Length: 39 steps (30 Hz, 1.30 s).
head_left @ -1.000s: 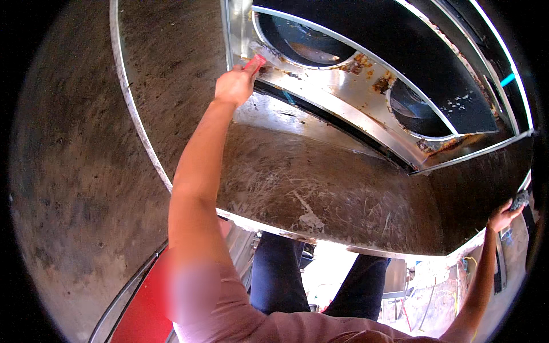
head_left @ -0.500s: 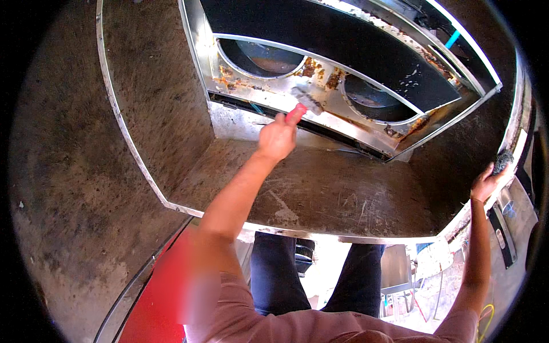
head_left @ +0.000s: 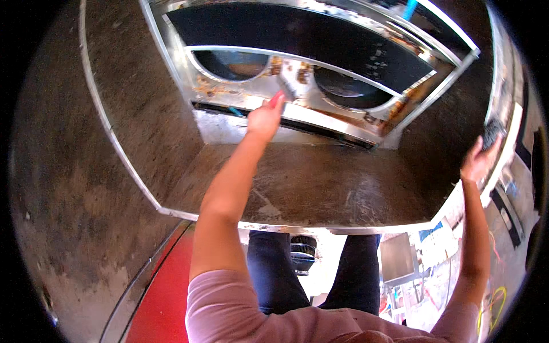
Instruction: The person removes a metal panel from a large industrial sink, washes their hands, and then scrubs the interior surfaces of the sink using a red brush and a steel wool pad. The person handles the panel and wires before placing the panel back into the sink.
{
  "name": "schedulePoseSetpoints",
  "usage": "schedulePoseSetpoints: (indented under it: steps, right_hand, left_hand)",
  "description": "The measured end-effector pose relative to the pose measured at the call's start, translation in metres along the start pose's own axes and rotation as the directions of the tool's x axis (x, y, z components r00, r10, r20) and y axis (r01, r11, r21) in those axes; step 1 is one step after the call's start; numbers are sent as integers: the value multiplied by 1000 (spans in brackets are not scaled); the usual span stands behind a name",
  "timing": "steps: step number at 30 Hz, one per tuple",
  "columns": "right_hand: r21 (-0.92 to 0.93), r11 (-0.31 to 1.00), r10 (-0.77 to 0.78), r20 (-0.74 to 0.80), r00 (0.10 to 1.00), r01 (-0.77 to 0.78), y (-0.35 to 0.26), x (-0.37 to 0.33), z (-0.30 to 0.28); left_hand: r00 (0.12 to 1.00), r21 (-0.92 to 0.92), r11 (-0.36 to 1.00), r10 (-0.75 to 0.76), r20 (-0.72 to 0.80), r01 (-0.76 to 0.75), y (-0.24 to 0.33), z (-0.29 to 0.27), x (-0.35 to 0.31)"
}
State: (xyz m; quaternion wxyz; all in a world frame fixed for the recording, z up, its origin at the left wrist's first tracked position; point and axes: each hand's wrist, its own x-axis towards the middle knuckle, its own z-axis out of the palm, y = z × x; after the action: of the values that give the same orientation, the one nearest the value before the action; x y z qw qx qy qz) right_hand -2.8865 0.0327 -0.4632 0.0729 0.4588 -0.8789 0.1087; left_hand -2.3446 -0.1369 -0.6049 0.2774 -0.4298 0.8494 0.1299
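My left hand (head_left: 265, 121) reaches forward, its fingers wrapped round the short red handle of a brush (head_left: 287, 90). The grey brush head is blurred and lies against the rusty metal panel (head_left: 229, 93), between its two round openings. Off to the right, my right hand (head_left: 478, 163) is closed on a dark grey scouring pad (head_left: 492, 134). That hand rests at the pale right rim (head_left: 503, 154) of the big, grime-coated metal housing (head_left: 320, 177).
A black slot (head_left: 303, 127) runs below the panel. Bare metal edges frame the housing, with its front lip (head_left: 343, 231) just before my legs. Lower left is a red surface (head_left: 160, 291) with a dark cable beside it. A yellow cord (head_left: 498, 308) hangs lower right.
The whole view has shifted, so the housing appears further left and higher. The brush has moved a little on the panel, towards the gap between the openings. Both hands keep their holds.
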Motion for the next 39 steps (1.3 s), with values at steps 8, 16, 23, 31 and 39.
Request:
schedulePoseSetpoints:
  steps: [8, 16, 23, 31, 39]
  right_hand:
    - [115, 993, 6, -20, 1000, -4, -4, 1, -4]
    - [166, 986, -14, -26, 1000, 18, -4, 7, -12]
    - [261, 965, 12, 22, 1000, -17, -5, 10, -17]
    - [275, 961, 14, 38, 999, -23, -5, 10, -18]
    - [242, 970, -31, -2, 1000, 31, -1, 9, -14]
  left_hand:
    - [989, -445, 893, 6, 149, 62, 164, -17, -60]
    - [980, -764, 620, -182, 78, 176, 320, -67, 8]
    - [924, -860, 427, -362, 121, 280, 381, -66, 45]
    - [910, -732, 544, -289, 297, 411, 371, -41, 26]
    - [974, -261, 943, 224, 36, -207, 258, -52, 3]
